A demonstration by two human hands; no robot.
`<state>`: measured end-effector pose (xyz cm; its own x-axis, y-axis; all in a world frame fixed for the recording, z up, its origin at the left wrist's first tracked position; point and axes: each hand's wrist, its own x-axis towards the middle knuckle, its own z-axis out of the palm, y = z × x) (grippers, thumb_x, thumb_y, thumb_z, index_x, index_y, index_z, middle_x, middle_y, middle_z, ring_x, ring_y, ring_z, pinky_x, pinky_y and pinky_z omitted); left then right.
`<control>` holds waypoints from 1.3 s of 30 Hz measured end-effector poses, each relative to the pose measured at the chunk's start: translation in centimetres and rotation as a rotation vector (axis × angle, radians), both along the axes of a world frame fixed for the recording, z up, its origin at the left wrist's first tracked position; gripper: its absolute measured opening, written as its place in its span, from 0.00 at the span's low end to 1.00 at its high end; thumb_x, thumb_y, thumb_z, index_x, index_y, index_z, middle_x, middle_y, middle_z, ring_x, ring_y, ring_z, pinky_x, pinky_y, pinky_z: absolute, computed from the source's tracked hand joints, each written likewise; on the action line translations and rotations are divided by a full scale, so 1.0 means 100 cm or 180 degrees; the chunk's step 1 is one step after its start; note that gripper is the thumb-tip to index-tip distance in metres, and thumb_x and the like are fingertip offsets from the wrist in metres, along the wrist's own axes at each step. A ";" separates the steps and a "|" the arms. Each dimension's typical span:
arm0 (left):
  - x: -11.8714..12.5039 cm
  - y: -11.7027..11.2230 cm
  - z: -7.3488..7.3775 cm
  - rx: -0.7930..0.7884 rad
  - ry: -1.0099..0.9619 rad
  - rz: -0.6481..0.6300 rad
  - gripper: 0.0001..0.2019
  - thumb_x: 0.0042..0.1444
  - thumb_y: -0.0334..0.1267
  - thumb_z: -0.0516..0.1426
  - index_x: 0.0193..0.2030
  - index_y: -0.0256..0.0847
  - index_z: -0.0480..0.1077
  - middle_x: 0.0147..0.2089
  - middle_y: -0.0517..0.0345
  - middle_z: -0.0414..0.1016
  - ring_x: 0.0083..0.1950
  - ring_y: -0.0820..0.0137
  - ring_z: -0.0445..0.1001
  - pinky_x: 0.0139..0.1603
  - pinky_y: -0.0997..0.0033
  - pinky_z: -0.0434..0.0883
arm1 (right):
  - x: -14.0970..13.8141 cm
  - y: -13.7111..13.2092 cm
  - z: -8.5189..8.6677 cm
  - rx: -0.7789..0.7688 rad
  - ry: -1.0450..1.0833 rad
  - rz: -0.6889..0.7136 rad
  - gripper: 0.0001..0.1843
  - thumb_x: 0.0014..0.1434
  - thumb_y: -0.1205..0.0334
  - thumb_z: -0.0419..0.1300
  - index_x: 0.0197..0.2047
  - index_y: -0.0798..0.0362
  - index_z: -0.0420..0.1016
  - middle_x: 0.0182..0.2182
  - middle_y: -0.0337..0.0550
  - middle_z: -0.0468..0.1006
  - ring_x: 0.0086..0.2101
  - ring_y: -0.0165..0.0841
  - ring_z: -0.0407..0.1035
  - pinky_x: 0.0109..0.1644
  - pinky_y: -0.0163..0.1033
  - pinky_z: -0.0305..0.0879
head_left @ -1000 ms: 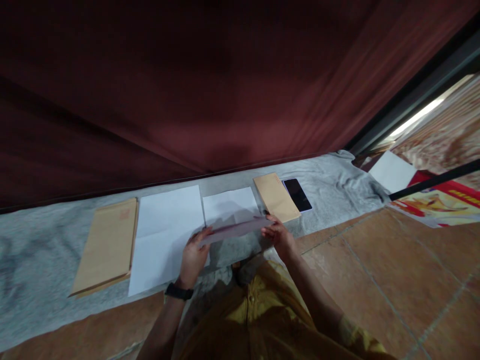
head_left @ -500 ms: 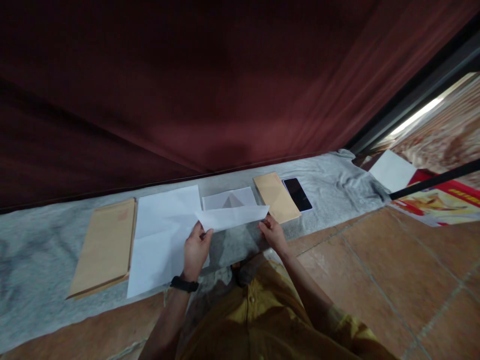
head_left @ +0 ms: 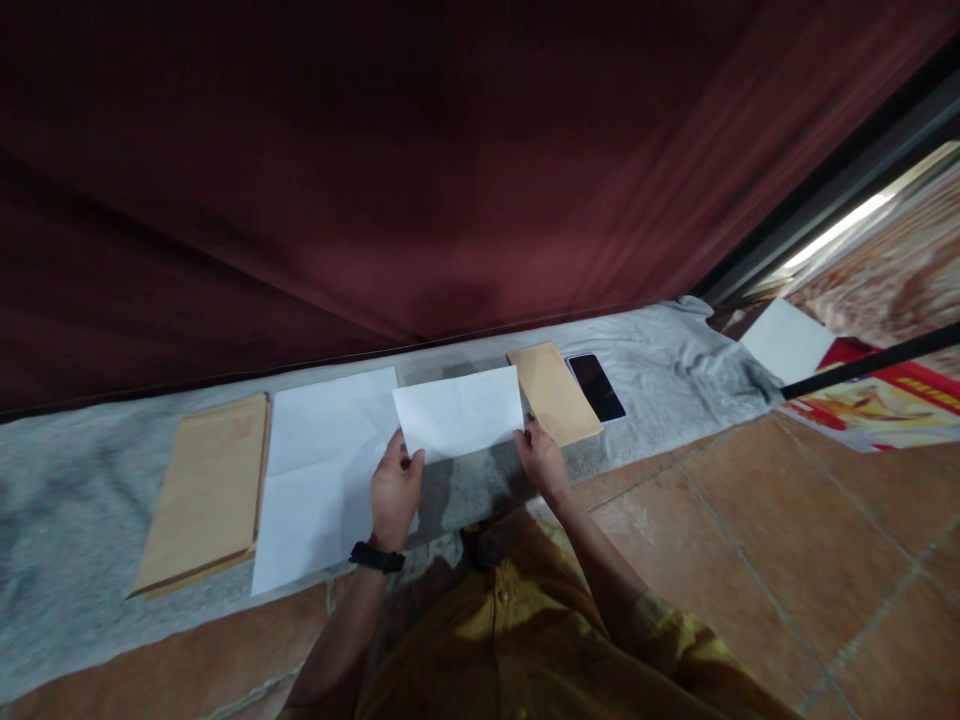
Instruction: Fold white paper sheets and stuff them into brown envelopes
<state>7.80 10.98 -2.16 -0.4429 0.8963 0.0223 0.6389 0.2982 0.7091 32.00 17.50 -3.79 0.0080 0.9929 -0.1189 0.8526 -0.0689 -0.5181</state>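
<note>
White, oblong paper sheet point(head_left: 459, 412) is just below the middle of the frame. The left hand point(head_left: 395, 497) and right hand point(head_left: 541, 460) pinch its near corners, so it could flop or bend if one grip gets loose. At lower left is a pile of flat tan paper envelopes point(head_left: 199, 490); what's inside is hidden. The right hand could bump the single tan paper envelope point(head_left: 559, 395) right of centre, whose inside is hidden too.

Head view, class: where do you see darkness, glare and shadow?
Head view: dim overall, the red cloth darkest toward the top; head view: a bright strip glares at right; head view: soft shadow darkens the grey cloth below the held paper.
</note>
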 end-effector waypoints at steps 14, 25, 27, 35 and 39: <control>0.009 0.009 0.009 -0.0492 0.0625 0.0156 0.28 0.62 0.43 0.54 0.68 0.39 0.61 0.40 0.52 0.81 0.40 0.62 0.79 0.39 0.67 0.70 | -0.018 -0.012 -0.003 0.0482 0.0467 -0.0354 0.24 0.67 0.49 0.55 0.57 0.59 0.68 0.37 0.58 0.80 0.41 0.43 0.77 0.43 0.39 0.70; 0.011 0.013 0.010 -0.0658 0.0835 0.0108 0.24 0.63 0.41 0.53 0.66 0.39 0.65 0.43 0.48 0.81 0.42 0.60 0.79 0.42 0.64 0.73 | -0.016 -0.018 0.000 0.0541 0.0199 -0.0131 0.24 0.68 0.54 0.52 0.63 0.57 0.65 0.38 0.55 0.81 0.39 0.41 0.77 0.46 0.40 0.70; 0.011 0.014 0.010 -0.0639 0.0863 0.0072 0.23 0.63 0.41 0.53 0.64 0.39 0.67 0.43 0.47 0.82 0.43 0.59 0.79 0.43 0.62 0.74 | -0.016 -0.019 0.002 0.0565 0.0007 0.0048 0.23 0.70 0.56 0.49 0.63 0.56 0.65 0.41 0.56 0.81 0.41 0.42 0.76 0.47 0.41 0.70; 0.008 0.014 0.002 -0.0506 0.1002 -0.0070 0.20 0.64 0.40 0.52 0.60 0.42 0.71 0.49 0.46 0.81 0.45 0.59 0.79 0.45 0.61 0.75 | -0.027 -0.027 0.006 0.1225 0.0006 0.1599 0.22 0.71 0.61 0.49 0.65 0.54 0.68 0.61 0.55 0.71 0.60 0.44 0.63 0.64 0.51 0.59; 0.008 0.013 0.002 -0.0493 0.1021 -0.0089 0.20 0.64 0.40 0.52 0.61 0.42 0.71 0.50 0.47 0.80 0.46 0.59 0.79 0.45 0.62 0.74 | -0.035 -0.030 -0.001 0.1261 -0.0243 0.1988 0.25 0.71 0.56 0.51 0.69 0.51 0.64 0.69 0.49 0.61 0.68 0.45 0.53 0.70 0.55 0.50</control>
